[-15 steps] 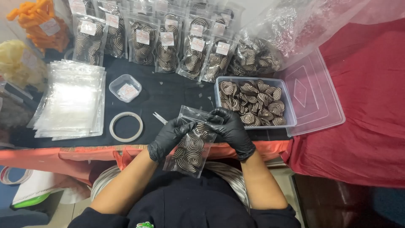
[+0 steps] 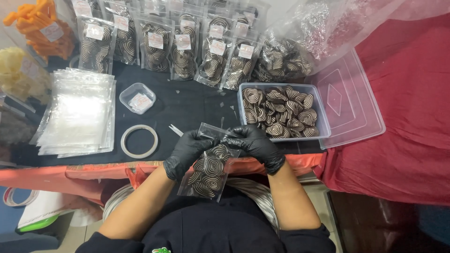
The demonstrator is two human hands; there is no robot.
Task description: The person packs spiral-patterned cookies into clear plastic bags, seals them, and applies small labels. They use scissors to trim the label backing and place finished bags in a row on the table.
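Both of my hands wear black gloves and hold a clear plastic bag (image 2: pixel 208 173) filled with brown-and-cream spiral cookies, at the table's front edge. My left hand (image 2: pixel 187 152) pinches the bag's top on the left side. On the right side, my right hand (image 2: pixel 255 143) pinches the same top edge. The bag hangs down over my lap. Just beyond my right hand stands a clear tub (image 2: pixel 281 111) with several loose spiral cookies in it.
Several filled, labelled cookie bags (image 2: pixel 183 49) lean along the back. A stack of empty clear bags (image 2: pixel 77 112) lies left, with a small lidded tub (image 2: pixel 137 98) and a tape ring (image 2: pixel 139 141) beside it. The tub's lid (image 2: pixel 349 105) rests on red cloth at right.
My hands have shifted slightly along the bag's top edge; the bag stays in the same place.
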